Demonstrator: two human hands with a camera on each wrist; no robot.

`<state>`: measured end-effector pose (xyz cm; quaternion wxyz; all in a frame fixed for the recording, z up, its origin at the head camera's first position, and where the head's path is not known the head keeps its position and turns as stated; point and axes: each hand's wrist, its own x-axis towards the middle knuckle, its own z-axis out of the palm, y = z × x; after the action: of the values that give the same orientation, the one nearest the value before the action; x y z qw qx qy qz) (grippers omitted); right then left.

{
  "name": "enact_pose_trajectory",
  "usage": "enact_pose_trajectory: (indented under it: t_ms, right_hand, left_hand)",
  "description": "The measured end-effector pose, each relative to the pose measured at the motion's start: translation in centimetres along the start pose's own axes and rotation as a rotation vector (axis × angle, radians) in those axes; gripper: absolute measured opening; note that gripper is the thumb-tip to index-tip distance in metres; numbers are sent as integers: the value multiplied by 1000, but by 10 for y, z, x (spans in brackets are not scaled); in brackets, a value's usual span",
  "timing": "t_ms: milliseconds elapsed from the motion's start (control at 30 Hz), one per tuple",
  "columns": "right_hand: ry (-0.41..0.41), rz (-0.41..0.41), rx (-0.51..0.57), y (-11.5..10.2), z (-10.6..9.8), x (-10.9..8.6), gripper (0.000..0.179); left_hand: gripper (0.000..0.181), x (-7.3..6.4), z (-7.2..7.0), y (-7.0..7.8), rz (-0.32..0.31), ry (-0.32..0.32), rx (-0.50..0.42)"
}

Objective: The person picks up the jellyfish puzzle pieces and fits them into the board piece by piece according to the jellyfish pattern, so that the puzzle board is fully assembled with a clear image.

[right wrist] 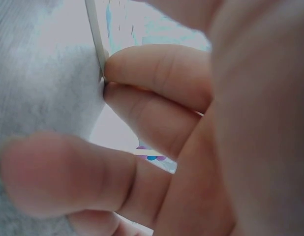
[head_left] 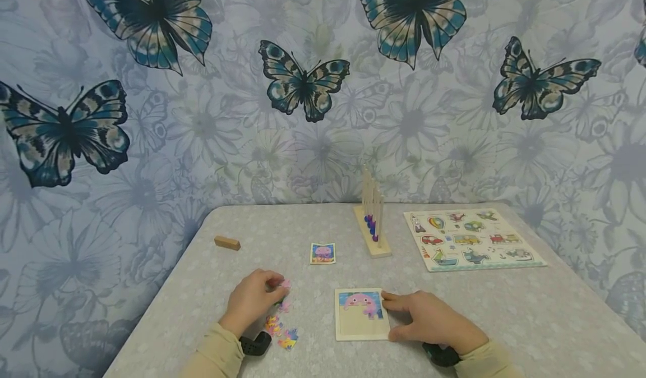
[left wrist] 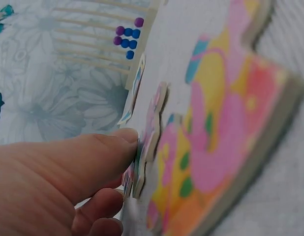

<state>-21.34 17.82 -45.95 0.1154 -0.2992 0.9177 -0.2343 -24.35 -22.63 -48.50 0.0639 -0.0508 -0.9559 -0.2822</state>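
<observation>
My left hand (head_left: 254, 298) is low over a loose group of small jigsaw pieces (head_left: 273, 326), thumb and fingers drawn together at a pink puzzle piece (head_left: 286, 283). In the left wrist view the thumb (left wrist: 110, 147) meets the edge of a piece; the index fingertip is hidden behind it. Pink, yellow and orange pieces (left wrist: 216, 132) lie close by. Against the right edge of a square puzzle board (head_left: 348, 333) rests my right hand (head_left: 424, 317), fingers extended, thumb near the lower corner. The board's upper part holds joined pieces (head_left: 360, 302) showing a pink creature on blue.
A small picture card (head_left: 323, 253) lies beyond the board. Behind it stands a wooden rack of upright rods (head_left: 379, 249) with blue and purple beads. A vehicle picture board (head_left: 474, 240) is at the back right, and a wooden block (head_left: 227, 243) at the left.
</observation>
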Motion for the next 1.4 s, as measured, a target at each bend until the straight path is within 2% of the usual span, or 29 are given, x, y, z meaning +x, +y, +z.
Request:
enact_pose_trajectory:
  t_ms: [267, 433, 700, 833, 1067, 1133, 1233, 1333, 1400]
  right_hand:
    - [-2, 9, 19, 1, 1, 0, 70]
    - [-5, 15, 26, 0, 0, 0, 69]
    - [-8, 23, 31, -1, 0, 0, 70]
    - [-5, 18, 26, 0, 1, 0, 70]
    - [-8, 16, 9, 1, 1, 1, 69]
    - [-9, 16, 13, 0, 1, 1, 68]
    - [-5, 16, 23, 0, 0, 1, 68]
    - [-5, 17, 28, 0, 0, 0, 68]
    - [-6, 18, 26, 1, 0, 0, 68]
  left_hand:
    - [30, 3, 2, 0, -49, 0, -7]
    - [30, 3, 1, 2, -53, 30, -31]
    - [11, 3, 0, 4, -45, 86, -107]
    - [8, 4, 0, 4, -26, 125, -144]
    - [12, 3, 1, 9, 60, 205, -252]
    - [13, 1, 2, 11, 87, 204, -301]
    - [16, -1, 4, 17, 100, 164, -382]
    - [16, -5, 5, 27, 103, 97, -443]
    - [15, -7, 7, 33, 103, 29, -478]
